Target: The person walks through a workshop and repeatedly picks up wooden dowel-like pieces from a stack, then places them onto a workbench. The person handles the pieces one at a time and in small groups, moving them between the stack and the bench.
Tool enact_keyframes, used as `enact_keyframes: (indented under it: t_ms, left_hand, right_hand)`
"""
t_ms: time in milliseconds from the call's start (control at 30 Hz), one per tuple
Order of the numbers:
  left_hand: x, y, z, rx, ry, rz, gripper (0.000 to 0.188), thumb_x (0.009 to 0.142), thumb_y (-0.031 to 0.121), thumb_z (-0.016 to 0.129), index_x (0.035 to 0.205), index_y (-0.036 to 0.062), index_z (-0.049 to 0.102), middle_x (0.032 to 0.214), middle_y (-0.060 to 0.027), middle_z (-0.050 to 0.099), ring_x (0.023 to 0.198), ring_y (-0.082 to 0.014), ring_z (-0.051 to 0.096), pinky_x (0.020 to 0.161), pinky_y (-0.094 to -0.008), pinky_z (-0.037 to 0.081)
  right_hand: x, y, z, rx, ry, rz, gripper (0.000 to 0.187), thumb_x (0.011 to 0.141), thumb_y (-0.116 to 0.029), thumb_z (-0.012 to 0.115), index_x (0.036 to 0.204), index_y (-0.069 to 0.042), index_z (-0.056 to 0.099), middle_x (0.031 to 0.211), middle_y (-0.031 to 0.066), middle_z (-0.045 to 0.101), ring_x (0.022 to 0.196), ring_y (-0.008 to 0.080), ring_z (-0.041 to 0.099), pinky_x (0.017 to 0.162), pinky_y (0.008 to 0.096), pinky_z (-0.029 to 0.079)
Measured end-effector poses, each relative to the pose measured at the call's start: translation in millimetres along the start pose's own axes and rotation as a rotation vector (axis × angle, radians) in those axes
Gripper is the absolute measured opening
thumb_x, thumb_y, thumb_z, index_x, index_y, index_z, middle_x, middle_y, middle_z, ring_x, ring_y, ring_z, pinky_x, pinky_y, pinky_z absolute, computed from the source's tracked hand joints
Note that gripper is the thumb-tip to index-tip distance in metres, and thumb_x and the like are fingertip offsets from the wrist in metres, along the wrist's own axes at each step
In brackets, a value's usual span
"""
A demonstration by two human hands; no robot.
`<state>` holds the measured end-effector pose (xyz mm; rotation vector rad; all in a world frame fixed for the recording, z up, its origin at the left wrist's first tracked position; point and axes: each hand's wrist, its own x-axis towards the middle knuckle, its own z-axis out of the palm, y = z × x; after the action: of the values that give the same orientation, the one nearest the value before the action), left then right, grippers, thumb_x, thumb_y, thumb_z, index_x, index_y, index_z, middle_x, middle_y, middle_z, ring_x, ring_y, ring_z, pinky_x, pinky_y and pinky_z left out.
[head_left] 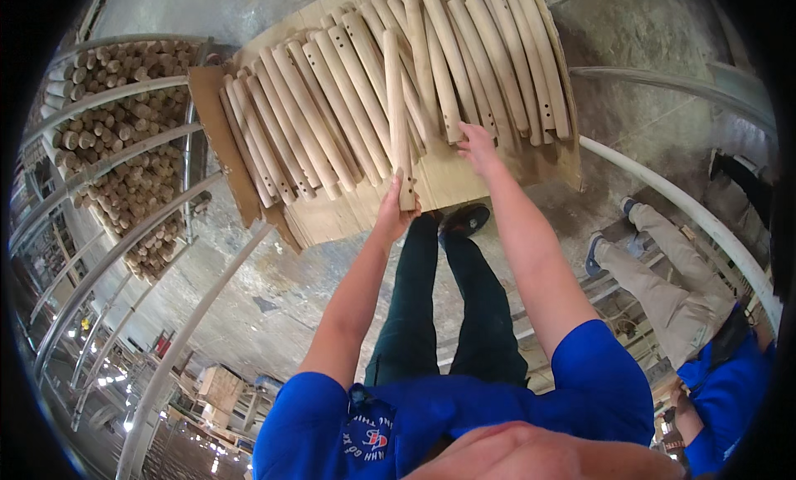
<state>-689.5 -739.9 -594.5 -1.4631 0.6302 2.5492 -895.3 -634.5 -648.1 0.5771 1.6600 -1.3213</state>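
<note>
My left hand (396,208) is closed around the lower end of a pale wooden leg (395,107), a long rounded piece with small drilled holes near its near end. That leg is raised over a row of similar wooden pieces. My right hand (478,148) is at the near end of another wooden leg (444,74), its fingers apart and the fingertips at that leg's side. Whether they press on it I cannot tell. Several more wooden legs (323,107) lie side by side, some overlapping, on a cardboard sheet (348,210).
At the left, a rack with curved metal bars (108,169) stands by a big stack of wooden rods (124,107). Another curved rail (680,198) runs along the right. A co-worker in beige trousers (663,281) is at the right. Bare concrete floor (298,289) shows below the cardboard.
</note>
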Motion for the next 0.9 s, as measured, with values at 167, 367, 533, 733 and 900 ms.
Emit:
enact_keyframes:
  t_ms: [167, 367, 533, 733, 900]
  left_hand:
    - [-12, 16, -4, 0.041, -0.023, -0.084, 0.057, 0.090, 0.057, 0.033, 0.120, 0.0088, 0.042, 0.085, -0.0061, 0.058, 0.070, -0.0188, 0.057, 0.068, -0.0327, 0.050]
    - [11, 18, -7, 0.316, 0.012, 0.021, 0.052, 0.087, 0.049, 0.048, 0.118, 0.0073, 0.042, 0.086, -0.0033, 0.052, 0.073, -0.0159, 0.053, 0.068, -0.0347, 0.048]
    - [-27, -3, -22, -0.052, -0.282, -0.029, 0.051, 0.080, 0.039, 0.062, 0.116, 0.0079, 0.043, 0.082, -0.0025, 0.050, 0.070, -0.0163, 0.051, 0.065, -0.0363, 0.046]
    - [-106, -67, 6, -0.184, -0.232, -0.068, 0.038, 0.073, 0.027, 0.064, 0.102, 0.0086, 0.048, 0.105, -0.0069, 0.054, 0.097, -0.0202, 0.053, 0.088, -0.0409, 0.044]
    - [-143, -73, 12, -0.389, -0.214, 0.007, 0.036, 0.071, 0.030, 0.063, 0.098, 0.0116, 0.050, 0.127, -0.0107, 0.043, 0.114, -0.0255, 0.045, 0.093, -0.0453, 0.040]
  right_hand:
    - [24, 9, 13, -0.800, 0.077, -0.387, 0.056, 0.074, -0.029, 0.064, 0.115, 0.004, 0.047, 0.110, 0.0228, 0.056, 0.103, 0.0322, 0.054, 0.086, 0.0395, 0.043]
    - [39, 4, 27, -0.965, 0.199, -0.455, 0.042, 0.075, -0.028, 0.062, 0.103, -0.002, 0.043, 0.088, 0.0163, 0.062, 0.080, 0.0332, 0.060, 0.073, 0.0451, 0.048]
    - [-53, 10, 41, 0.406, -0.533, 0.030, 0.022, 0.078, -0.020, 0.059, 0.094, -0.009, 0.049, 0.067, 0.0028, 0.054, 0.054, 0.0124, 0.051, 0.050, 0.0293, 0.044]
    - [-193, 81, -9, 0.089, -0.512, -0.032, 0.035, 0.078, -0.010, 0.061, 0.110, -0.002, 0.049, 0.076, 0.0035, 0.057, 0.060, 0.0102, 0.053, 0.053, 0.0253, 0.046]
    - [-214, 80, -19, -0.482, -0.667, 0.074, 0.027, 0.084, -0.020, 0.055, 0.109, -0.008, 0.051, 0.084, 0.0075, 0.063, 0.067, 0.0167, 0.061, 0.055, 0.0292, 0.048]
